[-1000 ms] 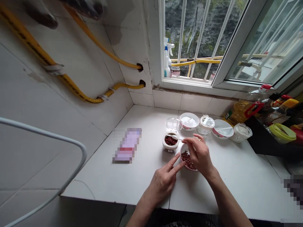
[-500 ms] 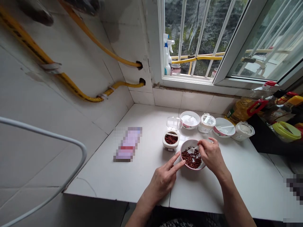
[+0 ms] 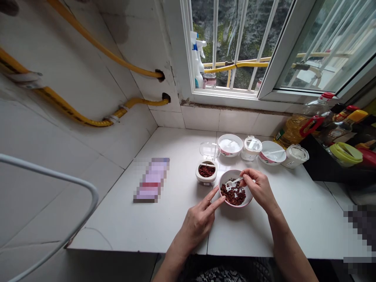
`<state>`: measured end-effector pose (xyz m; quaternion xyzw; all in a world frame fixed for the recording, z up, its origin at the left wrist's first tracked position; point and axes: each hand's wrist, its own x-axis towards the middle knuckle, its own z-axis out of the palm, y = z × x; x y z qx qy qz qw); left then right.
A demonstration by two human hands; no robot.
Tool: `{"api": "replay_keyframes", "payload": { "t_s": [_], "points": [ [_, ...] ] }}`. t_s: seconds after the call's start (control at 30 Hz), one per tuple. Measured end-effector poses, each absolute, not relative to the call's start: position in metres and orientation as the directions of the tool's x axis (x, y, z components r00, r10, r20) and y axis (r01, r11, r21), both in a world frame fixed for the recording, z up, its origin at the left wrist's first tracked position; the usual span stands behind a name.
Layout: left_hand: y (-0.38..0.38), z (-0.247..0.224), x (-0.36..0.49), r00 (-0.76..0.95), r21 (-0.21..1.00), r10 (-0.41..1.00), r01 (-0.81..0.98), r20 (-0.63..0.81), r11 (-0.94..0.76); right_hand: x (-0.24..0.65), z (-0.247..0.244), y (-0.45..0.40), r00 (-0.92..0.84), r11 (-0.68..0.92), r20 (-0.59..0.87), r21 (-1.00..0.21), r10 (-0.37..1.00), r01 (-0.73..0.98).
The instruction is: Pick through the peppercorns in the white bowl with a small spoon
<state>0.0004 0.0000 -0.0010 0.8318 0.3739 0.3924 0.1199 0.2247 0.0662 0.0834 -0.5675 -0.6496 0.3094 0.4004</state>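
Observation:
A white bowl (image 3: 248, 197) with a pink rim holds dark red dried peppercorns (image 3: 233, 195), with bare white showing between them. My right hand (image 3: 258, 190) pinches the handle of a small white spoon (image 3: 234, 182), whose head is among the peppercorns at the bowl's left side. Two outstretched fingers of my left hand (image 3: 201, 215) touch the bowl's left rim; its other fingers are curled beneath. Just behind that hand stands a seasoning jar (image 3: 206, 180), its clear lid flipped up and peppercorns inside.
Along the back are a bowl of white grains (image 3: 230, 145), a lidded jar (image 3: 251, 148), another bowl (image 3: 272, 152) with a white spoon, and a second jar (image 3: 295, 156). An oil bottle (image 3: 296, 127) and a dark rack (image 3: 320, 158) stand right. A blurred purple packet (image 3: 151, 180) lies left.
The spoon's head has moved left inside the bowl, and my right hand has shifted with it. My left hand keeps its fingers on the rim. The whole view has shifted slightly.

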Motion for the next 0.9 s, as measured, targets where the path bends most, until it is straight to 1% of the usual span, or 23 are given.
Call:
{"api": "replay_keyframes", "payload": {
  "t_s": [0.17,0.37,0.5,0.57,0.63,0.73,0.77,0.83,0.9],
  "points": [
    [0.000,0.000,0.001,0.411,0.487,0.716,0.535,0.564,-0.690,0.224,0.083,0.066,-0.011,0.102,0.107,-0.902,0.994,0.418],
    [0.000,0.000,0.001,0.412,0.495,0.720,0.532,0.558,-0.687,0.226,0.078,0.070,-0.037,-0.019,-0.027,-0.980,0.999,0.199],
    [0.000,0.000,0.000,0.420,0.483,0.720,0.543,0.552,-0.687,0.226,0.081,0.073,-0.026,-0.036,-0.039,-0.993,0.999,0.108],
    [0.000,0.000,0.000,0.419,0.486,0.715,0.533,0.560,-0.693,0.221,0.085,0.073,0.011,0.005,0.006,-0.996,1.000,0.092],
    [0.001,0.000,0.001,0.414,0.489,0.712,0.526,0.568,-0.696,0.213,0.090,0.071,0.050,0.079,0.085,-0.990,0.995,0.114],
    [0.001,-0.001,0.002,0.403,0.485,0.710,0.530,0.578,-0.695,0.198,0.094,0.068,0.060,0.236,0.256,-0.943,0.965,0.234],
    [0.001,-0.002,0.002,0.401,0.484,0.709,0.530,0.580,-0.696,0.193,0.094,0.067,0.033,0.306,0.331,-0.902,0.943,0.303],
    [0.000,-0.003,0.002,0.403,0.484,0.706,0.525,0.583,-0.700,0.185,0.092,0.066,-0.075,0.457,0.475,-0.775,0.877,0.436],
    [0.000,-0.003,0.002,0.407,0.487,0.706,0.521,0.579,-0.700,0.181,0.089,0.066,-0.200,0.571,0.558,-0.640,0.805,0.513]
  ]
}}
